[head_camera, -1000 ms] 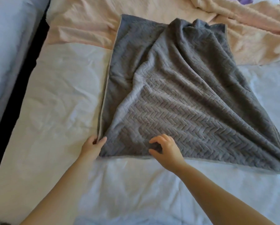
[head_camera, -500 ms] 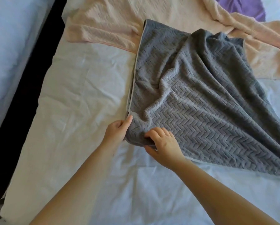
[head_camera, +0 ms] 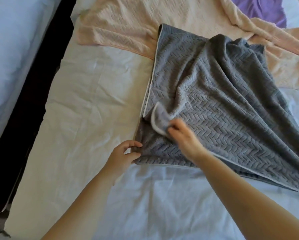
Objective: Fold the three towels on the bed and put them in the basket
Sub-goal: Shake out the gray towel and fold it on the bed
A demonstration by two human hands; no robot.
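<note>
Grey towel (head_camera: 223, 104) lies on the bed (head_camera: 93, 110); left hand (head_camera: 122, 155) pinches its near-left corner, right hand (head_camera: 183, 135) grips a turned-up edge. Pulling unevenly could skew the fold.

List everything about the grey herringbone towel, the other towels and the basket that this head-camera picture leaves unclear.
- Basket: not in the head view at all.
- Purple towel: cut off by the top edge, partly covered by the peach textured towel.
- Grey herringbone towel: its right corner runs past the right edge; it hides part of the peach one.
- Right hand: motion-blurred, so its grip on the lifted corner is uncertain.
- Left hand: fingertips pinch the near corner.
</note>
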